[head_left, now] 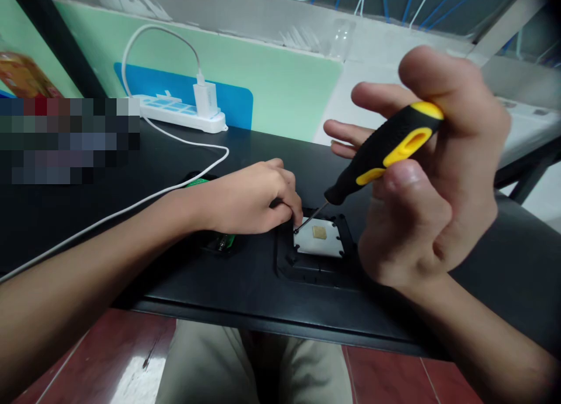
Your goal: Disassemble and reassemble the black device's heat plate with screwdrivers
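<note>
In my right hand [442,176] I hold a black and yellow screwdriver [374,152] by its handle. The shaft slants down to the left, and its tip meets the left corner of a silver metal plate [309,243]. A small tan square pad [319,232] sits on that plate, which lies in a black plastic housing [302,270] with dark screw points around the plate's edge. My left hand [274,196] is closed, with its fingertips beside the screwdriver tip at the plate's corner. What those fingers pinch, if anything, is hidden.
Partly under my left forearm lies a black part with a green circuit board [225,241]. A white cable [175,186] crosses the black table [210,287] to a charger [205,100] in a white power strip [184,116] by the wall. A blurred-out patch covers the far left.
</note>
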Available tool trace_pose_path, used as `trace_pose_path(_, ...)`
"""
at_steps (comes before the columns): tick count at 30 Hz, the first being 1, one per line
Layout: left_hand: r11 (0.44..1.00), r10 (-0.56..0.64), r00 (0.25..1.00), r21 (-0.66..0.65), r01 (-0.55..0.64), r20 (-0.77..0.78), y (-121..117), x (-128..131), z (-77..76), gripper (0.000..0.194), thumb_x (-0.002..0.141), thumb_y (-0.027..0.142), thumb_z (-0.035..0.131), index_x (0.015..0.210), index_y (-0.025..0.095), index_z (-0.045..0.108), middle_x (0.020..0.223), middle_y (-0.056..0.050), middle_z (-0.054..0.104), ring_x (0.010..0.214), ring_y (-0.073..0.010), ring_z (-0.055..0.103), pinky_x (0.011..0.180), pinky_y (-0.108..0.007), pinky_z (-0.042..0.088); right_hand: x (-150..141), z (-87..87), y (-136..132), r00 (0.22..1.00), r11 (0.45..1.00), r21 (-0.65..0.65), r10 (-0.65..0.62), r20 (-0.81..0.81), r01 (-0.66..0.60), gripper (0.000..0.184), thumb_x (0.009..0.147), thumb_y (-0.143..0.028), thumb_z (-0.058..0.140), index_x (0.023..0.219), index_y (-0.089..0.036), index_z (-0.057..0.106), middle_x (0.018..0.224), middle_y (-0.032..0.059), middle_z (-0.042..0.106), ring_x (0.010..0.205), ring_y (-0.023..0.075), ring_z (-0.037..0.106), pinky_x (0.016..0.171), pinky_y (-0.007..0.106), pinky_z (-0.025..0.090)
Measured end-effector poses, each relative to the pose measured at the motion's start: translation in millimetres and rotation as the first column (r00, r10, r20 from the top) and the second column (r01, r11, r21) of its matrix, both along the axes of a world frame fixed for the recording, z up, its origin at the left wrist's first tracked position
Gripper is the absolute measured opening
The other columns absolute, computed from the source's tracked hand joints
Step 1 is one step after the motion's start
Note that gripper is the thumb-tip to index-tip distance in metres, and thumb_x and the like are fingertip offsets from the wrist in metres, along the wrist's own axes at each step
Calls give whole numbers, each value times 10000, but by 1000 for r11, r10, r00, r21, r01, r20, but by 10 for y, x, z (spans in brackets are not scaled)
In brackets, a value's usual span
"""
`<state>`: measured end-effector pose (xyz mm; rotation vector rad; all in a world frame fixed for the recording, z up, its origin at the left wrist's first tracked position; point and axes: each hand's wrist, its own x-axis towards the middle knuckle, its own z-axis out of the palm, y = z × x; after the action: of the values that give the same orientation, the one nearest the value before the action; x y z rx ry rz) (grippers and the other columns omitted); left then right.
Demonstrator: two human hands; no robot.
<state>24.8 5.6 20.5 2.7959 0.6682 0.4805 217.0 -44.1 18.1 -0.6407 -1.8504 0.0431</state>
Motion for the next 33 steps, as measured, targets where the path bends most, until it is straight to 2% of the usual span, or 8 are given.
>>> trace_pose_path(4, 1000, -13, 1000, 19, 13, 18, 4, 1, -12, 367, 889, 37, 548, 894, 268, 833, 977, -4, 790, 942, -200, 637, 1013, -365, 443, 1, 38, -16, 1000, 1000, -11, 27, 0, -27, 475, 1074, -268, 390, 1521, -398, 486, 1572, -12, 466, 1418, 232, 554, 1091, 419, 600)
trace_pose_path(6, 1000, -19, 1000, 24, 18, 21, 4, -1, -20, 380, 874, 25, 542, 884, 270, 832, 975, -3, 787, 987, -205, 644, 1023, -363, 441, 35, 41, 35, 993, 982, -156, -99, 68, 109, 485, 1066, -263, 461, 1534, -387, 465, 1544, -18, 504, 1325, 180, 602, 1094, 383, 592)
trace_pose_path(10, 1000, -7, 1000, 3, 7, 15, -1, -2, -13, 393, 885, 26, 525, 915, 264, 836, 976, -17, 776, 1048, -212, 645, 1011, -341, 449, 31, 14, 89, 997, 984, 180, 2, -81, 13, 489, 891, -306, 704, 1375, -332, 638, 1302, 21, 595, 1098, 214, 666, 909, 332, 636)
trace_pose_path(13, 1000, 4, 1000, 4, -4, -4, -5, 0, 0, 380, 891, 38, 537, 928, 268, 838, 968, -11, 775, 983, -202, 640, 1008, -343, 443, -29, 15, -6, 984, 985, -62, -167, -69, 163, 402, 1042, -246, 476, 1423, -327, 579, 1463, -2, 549, 1263, 206, 642, 979, 354, 632)
trace_pose_path(16, 1000, -2, 1000, 17, 2, 8, -5, 2, -2, 373, 887, 37, 543, 910, 265, 837, 964, -6, 780, 923, -191, 631, 1005, -347, 437, -49, 39, -83, 989, 979, -173, -126, -78, 111, 489, 1078, -215, 341, 1556, -224, 446, 1497, 70, 561, 1347, 210, 608, 1078, 406, 616)
trace_pose_path(22, 1000, -21, 999, 10, 21, 39, 12, -6, -36, 391, 865, 16, 525, 878, 262, 829, 943, 8, 779, 961, -179, 653, 1006, -321, 441, -102, 119, 63, 988, 996, -56, 56, -142, -65, 594, 981, -442, 604, 1546, -362, 438, 1417, 45, 646, 1304, 284, 672, 1001, 468, 663)
trace_pose_path(29, 1000, 5, 1000, -12, -5, 10, 6, -9, -14, 370, 894, 54, 543, 924, 278, 836, 990, 0, 782, 977, -196, 629, 968, -322, 456, -72, 96, 28, 989, 995, -66, 65, -132, -74, 588, 979, -432, 611, 1538, -366, 442, 1431, 44, 640, 1303, 291, 674, 1000, 475, 663)
trace_pose_path(33, 1000, -6, 1000, 18, 6, 18, 3, -2, -10, 363, 889, 40, 550, 913, 266, 834, 984, -5, 788, 952, -198, 643, 986, -347, 454, 18, 85, -71, 996, 977, -196, -85, -13, 81, 484, 1070, -291, 435, 1552, -336, 450, 1471, 38, 600, 1324, 224, 658, 1102, 416, 614)
